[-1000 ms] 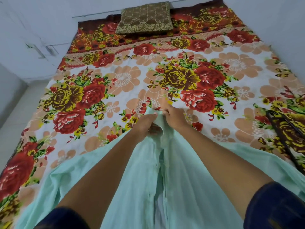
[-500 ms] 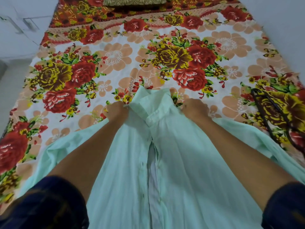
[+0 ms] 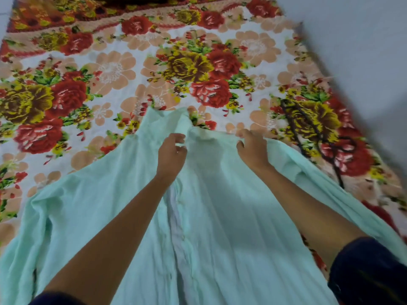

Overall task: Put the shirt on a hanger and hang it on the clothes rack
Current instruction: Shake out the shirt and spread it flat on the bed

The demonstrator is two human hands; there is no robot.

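1. We see one head view, looking down at a bed [image 3: 136,69] covered by a sheet printed with large red, yellow and peach flowers; a darker red border runs across its far end.
2. A pale grey wall [image 3: 361,51] runs along the bed's right edge, and the frame is blurred there.
3. The shirt [image 3: 220,227], mint green, lies spread front up on the near half of the bed, collar pointing away from us and sleeves out to both sides. Its button placket runs up the middle between our arms.
4. A dark hanger [image 3: 317,137] lies on the sheet to the right of the shirt, near the right shoulder; we cannot tell whether they touch.
5. Our left hand [image 3: 170,154] is over the chest just below the collar. Its fingers [image 3: 177,137] are loosely curled and parted, and we see no cloth pinched between them.
6. Our right hand [image 3: 253,148] is on the shirt's right shoulder edge. Its fingers [image 3: 243,133] curl down over that edge; we cannot tell whether they grip the cloth or only rest on it.
7. Dark sleeves cover both upper arms at the bottom corners.
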